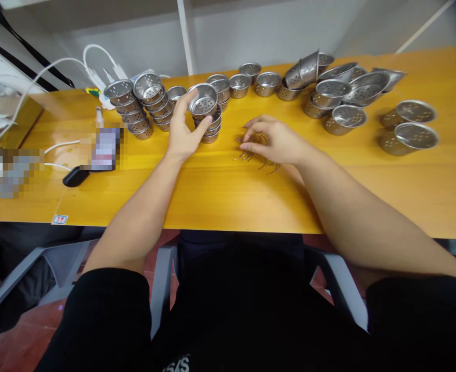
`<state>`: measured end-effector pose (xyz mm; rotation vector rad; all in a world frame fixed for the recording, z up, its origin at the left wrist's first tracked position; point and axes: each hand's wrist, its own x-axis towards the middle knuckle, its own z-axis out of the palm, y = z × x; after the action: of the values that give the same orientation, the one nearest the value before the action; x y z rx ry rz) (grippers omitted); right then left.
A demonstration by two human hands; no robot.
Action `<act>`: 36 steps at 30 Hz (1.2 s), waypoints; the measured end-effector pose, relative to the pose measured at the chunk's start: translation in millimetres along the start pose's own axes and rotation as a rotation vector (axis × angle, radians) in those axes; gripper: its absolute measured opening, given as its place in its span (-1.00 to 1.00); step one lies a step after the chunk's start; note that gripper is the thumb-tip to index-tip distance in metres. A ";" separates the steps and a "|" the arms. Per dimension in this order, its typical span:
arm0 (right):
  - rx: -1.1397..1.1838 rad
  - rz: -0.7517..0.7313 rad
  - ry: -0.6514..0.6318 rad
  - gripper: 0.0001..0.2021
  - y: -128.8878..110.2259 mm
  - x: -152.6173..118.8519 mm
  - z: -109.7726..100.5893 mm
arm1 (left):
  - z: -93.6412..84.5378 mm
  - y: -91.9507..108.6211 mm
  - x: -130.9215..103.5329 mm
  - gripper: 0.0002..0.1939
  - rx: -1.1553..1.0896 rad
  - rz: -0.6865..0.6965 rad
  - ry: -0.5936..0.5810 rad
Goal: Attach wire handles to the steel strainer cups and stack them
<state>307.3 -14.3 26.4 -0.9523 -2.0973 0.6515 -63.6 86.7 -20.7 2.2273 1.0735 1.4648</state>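
Observation:
My left hand (184, 128) grips a perforated metal cup (203, 99) at the top of a short stack (211, 135), its thumb and fingers on either side of the rim. Whether that cup rests on the stack or is lifted slightly, I cannot tell. To the right, my right hand (269, 138) is pinched together over several thin curved metal wires (267, 164) lying on the table. Its fingertips appear to touch the wires; a wire between them is too small to make out clearly.
Stacked perforated cups (136, 111) stand left of my left hand. More metal cups (345, 120) sit along the back and right of the wooden table (228, 204). A phone (106, 149), white cables and a black object (75, 176) lie on the left.

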 end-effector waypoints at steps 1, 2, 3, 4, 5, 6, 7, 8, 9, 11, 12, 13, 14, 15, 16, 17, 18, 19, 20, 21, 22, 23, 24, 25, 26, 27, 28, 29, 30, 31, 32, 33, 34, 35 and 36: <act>-0.002 0.001 -0.004 -0.69 0.5 -0.1 0.3 | 0.0 1.6 -0.5 0.17 0.003 0.003 -0.009; -0.004 0.003 -0.008 -0.70 0.9 -0.3 0.6 | -0.1 4.3 -0.8 0.16 0.004 0.003 -0.019; -0.005 0.006 -0.013 -0.71 1.4 -0.4 1.0 | -0.4 7.8 -1.1 0.15 0.003 0.001 -0.030; -0.007 0.010 -0.020 -0.71 2.0 -0.4 1.5 | -0.7 11.7 -1.4 0.14 0.001 -0.002 -0.041; -0.009 0.015 -0.027 -0.70 2.7 -0.4 2.0 | -0.9 15.8 -1.7 0.13 -0.002 -0.006 -0.050; -0.014 0.019 -0.035 -0.70 3.2 -0.4 2.6 | -0.9 19.7 -2.0 0.12 -0.003 -0.008 -0.056; -0.022 0.021 -0.044 -0.70 3.6 -0.3 3.0 | -0.7 23.3 -2.3 0.11 -0.003 -0.011 -0.062; -0.030 0.022 -0.053 -0.71 3.7 -0.1 3.3 | -0.2 26.4 -2.4 0.10 -0.003 -0.015 -0.066; -0.035 0.021 -0.060 -0.71 3.4 0.0 3.4 | 0.5 28.8 -2.4 0.09 -0.003 -0.022 -0.067; -0.037 0.019 -0.068 -0.70 1.9 0.3 3.1 | 2.0 31.5 -1.7 0.10 -0.010 -0.042 -0.056; -0.037 0.019 -0.070 -0.69 0.9 0.5 2.8 | 2.4 31.6 -0.9 0.13 -0.014 -0.052 -0.049; -0.036 0.018 -0.071 -0.68 0.0 0.6 2.6 | 2.5 31.1 0.0 0.17 -0.016 -0.060 -0.044; -0.035 0.018 -0.072 -0.67 -0.8 0.7 2.4 | 2.1 30.0 1.1 0.20 -0.014 -0.066 -0.042; -0.032 0.018 -0.075 -0.65 -1.3 0.7 2.3 | 1.3 28.4 2.2 0.22 -0.009 -0.069 -0.044; -0.025 0.019 -0.076 -0.64 -1.3 0.8 2.4 | 0.3 26.5 3.4 0.22 -0.003 -0.071 -0.048; -0.017 0.022 -0.077 -0.62 -0.8 0.8 2.6 | -0.7 24.8 4.4 0.22 0.002 -0.072 -0.051; -0.010 0.025 -0.075 -0.61 0.1 0.8 3.0 | -1.7 23.3 5.4 0.21 0.004 -0.074 -0.053; -0.006 0.027 -0.072 -0.61 1.3 0.7 3.3 | -2.3 22.5 6.1 0.21 0.003 -0.076 -0.054; -0.007 0.028 -0.067 -0.61 2.7 0.7 3.5 | -2.6 22.6 6.7 0.21 0.000 -0.077 -0.056; -0.011 0.029 -0.060 -0.61 4.1 0.6 3.5 | -2.6 23.8 7.0 0.21 -0.003 -0.078 -0.059; -0.017 0.029 -0.054 -0.61 5.3 0.5 3.0 | -2.3 26.0 6.9 0.21 -0.010 -0.078 -0.063; -0.021 0.029 -0.054 -0.62 6.0 0.4 2.2 | -1.9 29.1 6.6 0.21 -0.021 -0.078 -0.069; -0.024 0.028 -0.063 -0.62 6.3 0.3 0.9 | -1.5 32.8 6.0 0.21 -0.038 -0.081 -0.073; -0.027 0.026 -0.080 -0.61 6.1 0.1 -0.7 | -1.2 36.6 5.2 0.21 -0.059 -0.085 -0.076; -0.031 0.022 -0.104 -0.60 5.5 -0.1 -2.5 | -1.0 40.1 4.1 0.22 -0.081 -0.089 -0.077; -0.036 0.018 -0.130 -0.58 4.5 -0.4 -4.3 | -0.9 42.7 2.9 0.23 -0.098 -0.092 -0.077; -0.043 0.016 -0.153 -0.56 3.5 -0.9 -5.9 | -0.9 44.0 1.6 0.26 -0.109 -0.093 -0.079; -0.050 0.015 -0.173 -0.53 2.4 -1.4 -7.2 | -1.0 43.8 0.2 0.30 -0.114 -0.091 -0.084; -0.056 0.015 -0.186 -0.51 1.5 -1.8 -8.0 | -1.1 42.0 -1.0 0.34 -0.113 -0.086 -0.094; -0.058 0.017 -0.192 -0.49 0.9 -1.9 -8.5 | -1.2 38.9 -2.1 0.40 -0.108 -0.078 -0.106; -0.058 0.020 -0.187 -0.48 0.7 -1.2 -8.6 | -1.2 35.0 -3.1 0.45 -0.101 -0.070 -0.119; -0.056 0.024 -0.165 -0.48 1.1 0.6 -8.5 | -1.1 30.8 -3.9 0.50 -0.093 -0.064 -0.128; -0.053 0.029 -0.125 -0.50 2.2 4.0 -8.4 | -0.9 27.0 -4.7 0.55 -0.086 -0.058 -0.134; -0.048 0.034 -0.071 -0.51 4.2 9.4 -8.5 | -0.6 24.2 -5.4 0.59 -0.081 -0.056 -0.137; -0.041 0.039 -0.014 -0.51 7.0 17.1 -8.7 | -0.2 22.6 -6.1 0.61 -0.078 -0.056 -0.137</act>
<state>309.2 4.6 33.9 -1.0170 -2.1166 0.6387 -55.3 66.7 -11.7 2.1894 1.0098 1.2889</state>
